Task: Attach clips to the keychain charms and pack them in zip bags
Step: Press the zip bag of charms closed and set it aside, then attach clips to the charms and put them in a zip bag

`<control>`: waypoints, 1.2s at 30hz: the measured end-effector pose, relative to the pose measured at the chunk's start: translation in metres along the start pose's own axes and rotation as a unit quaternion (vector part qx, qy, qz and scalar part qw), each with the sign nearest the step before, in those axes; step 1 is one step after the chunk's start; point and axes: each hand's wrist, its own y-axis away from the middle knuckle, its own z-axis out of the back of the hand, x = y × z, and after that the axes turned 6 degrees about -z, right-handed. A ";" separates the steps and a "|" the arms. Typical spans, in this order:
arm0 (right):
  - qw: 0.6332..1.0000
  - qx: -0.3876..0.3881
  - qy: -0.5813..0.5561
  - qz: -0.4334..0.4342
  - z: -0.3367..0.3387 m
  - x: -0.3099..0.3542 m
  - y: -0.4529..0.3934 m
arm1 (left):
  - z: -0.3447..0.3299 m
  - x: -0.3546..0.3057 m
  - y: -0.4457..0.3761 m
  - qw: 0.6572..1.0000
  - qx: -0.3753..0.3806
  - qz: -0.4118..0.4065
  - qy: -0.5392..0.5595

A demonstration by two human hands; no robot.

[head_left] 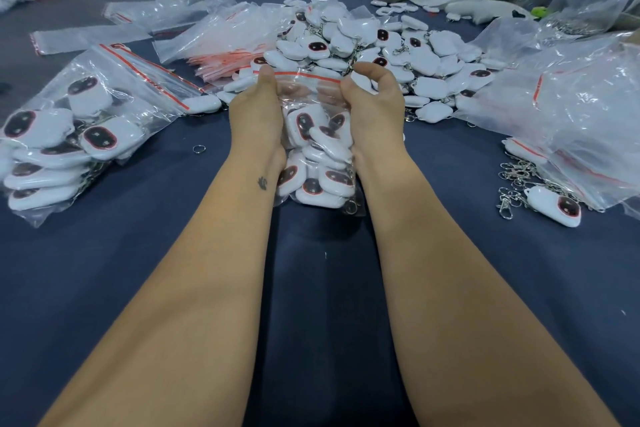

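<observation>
Both hands, left (258, 104) and right (372, 97), pinch the red seal strip of a filled zip bag (317, 156) standing on the bench (173, 253). Limp, slippery film, probably bottom-heavy with hard charms (313, 189): best held at the top corners.

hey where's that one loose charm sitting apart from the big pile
In the head view it lies at the right edge of the table: a single white charm beside the loose metal clips, just below the empty zip bags.
</observation>
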 end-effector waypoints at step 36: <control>0.901 0.188 0.350 0.175 -0.067 -0.026 0.050 | 0.035 -0.092 -0.030 0.798 -0.043 -0.392 -0.455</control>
